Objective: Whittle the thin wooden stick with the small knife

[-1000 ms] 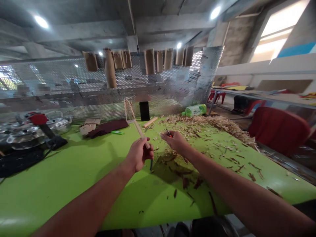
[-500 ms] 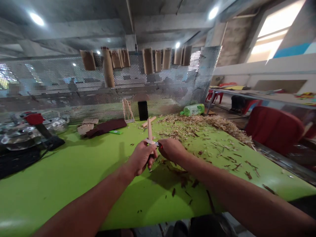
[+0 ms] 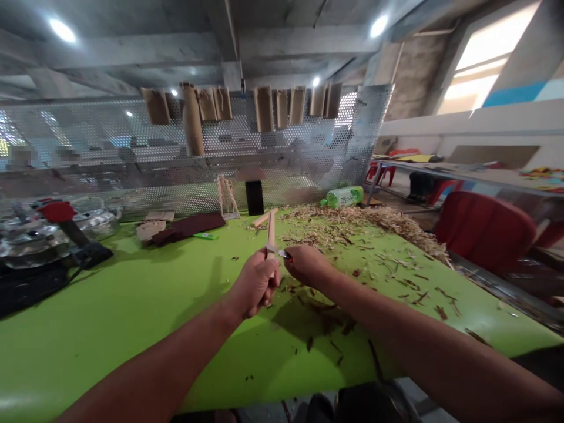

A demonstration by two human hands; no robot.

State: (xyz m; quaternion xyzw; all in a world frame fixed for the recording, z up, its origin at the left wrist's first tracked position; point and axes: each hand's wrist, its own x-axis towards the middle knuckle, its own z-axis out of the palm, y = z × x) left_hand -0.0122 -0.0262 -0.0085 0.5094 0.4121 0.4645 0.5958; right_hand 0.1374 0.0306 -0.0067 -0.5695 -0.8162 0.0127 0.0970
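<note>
My left hand (image 3: 257, 281) is closed round the lower end of a pale wooden strip (image 3: 271, 227), which points away from me above the green table. My right hand (image 3: 308, 265) grips a knife (image 3: 283, 254), its handle mostly hidden in my fist. The knife's blade lies across the strip just beyond my left thumb. Another wooden strip (image 3: 261, 220) rests on the table behind the held one. A black phone-like slab (image 3: 254, 198) stands upright against the perforated screen.
Wood shavings (image 3: 379, 220) are heaped at the back right, beside a green plastic bottle (image 3: 345, 197) on its side. Brown sheets (image 3: 189, 228) and metal pots (image 3: 30, 247) sit to the left. A red chair (image 3: 487, 232) stands off the right edge of the green table (image 3: 145, 299).
The held strip has tilted slightly to the right at its far end. My left hand has turned a little, and the blade still meets the strip. The view has shifted slightly.
</note>
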